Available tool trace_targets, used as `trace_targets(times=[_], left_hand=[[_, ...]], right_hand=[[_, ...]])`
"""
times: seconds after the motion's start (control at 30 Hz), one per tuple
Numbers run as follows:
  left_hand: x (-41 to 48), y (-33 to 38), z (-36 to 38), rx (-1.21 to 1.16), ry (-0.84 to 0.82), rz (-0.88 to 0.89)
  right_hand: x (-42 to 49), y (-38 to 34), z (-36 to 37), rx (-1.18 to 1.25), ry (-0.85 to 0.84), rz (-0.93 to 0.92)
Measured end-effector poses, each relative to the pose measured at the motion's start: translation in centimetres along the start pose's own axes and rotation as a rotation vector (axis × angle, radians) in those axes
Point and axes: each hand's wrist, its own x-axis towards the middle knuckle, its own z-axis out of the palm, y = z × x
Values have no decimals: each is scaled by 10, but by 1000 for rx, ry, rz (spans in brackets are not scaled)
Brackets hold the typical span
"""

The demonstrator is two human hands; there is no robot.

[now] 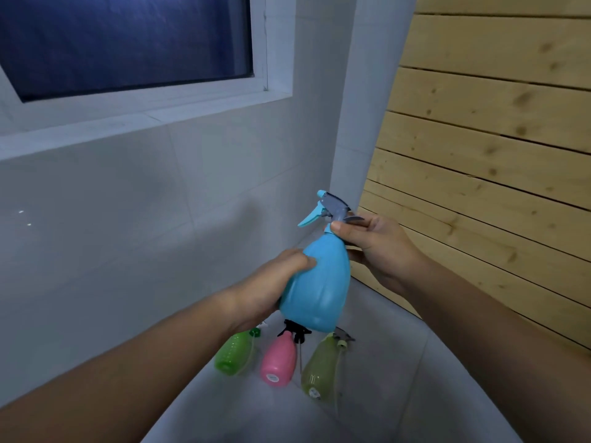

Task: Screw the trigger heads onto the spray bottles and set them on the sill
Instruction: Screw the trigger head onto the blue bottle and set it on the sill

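Note:
I hold a blue spray bottle point(319, 279) in mid-air, tilted slightly. My left hand point(271, 282) wraps its body from the left. My right hand point(374, 241) pinches the neck just under the grey and blue trigger head point(329, 209), which sits on top of the bottle. On the floor below lie a green bottle point(233, 354), a pink bottle point(279, 362) with a black trigger head point(295, 330), and an olive bottle point(321, 367) with a grey head point(343, 337). The white window sill point(128, 123) runs along the upper left.
A dark window point(128, 43) sits above the sill in a white tiled wall point(128, 219). A wooden slat panel point(495, 155) fills the right side. The floor point(383, 394) is pale grey tile.

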Motion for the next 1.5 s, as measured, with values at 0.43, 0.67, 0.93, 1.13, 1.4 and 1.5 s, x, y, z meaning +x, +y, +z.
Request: trace_targets(times=[0.43,0.67,0.93,1.13,1.4,1.5], left_hand=[[-1,0,-1,-101,-115,-65],[-1,-2,-2,28,-57,38],[0,-10,-6,-116,-263,11],[-2,-6,5,-42,-61,124],[-2,-6,3,100,70,135],[-2,-2,-2,97,53,115]], right_hand=[[-3,0,8,9,4,-29],[-6,-4,7,98,-41,-25],[-10,-7,12,146,-211,5],[-8,-6,13,141,-172,-69],[-8,3,19,124,-103,-63],[-5,4,20,162,-114,-35]])
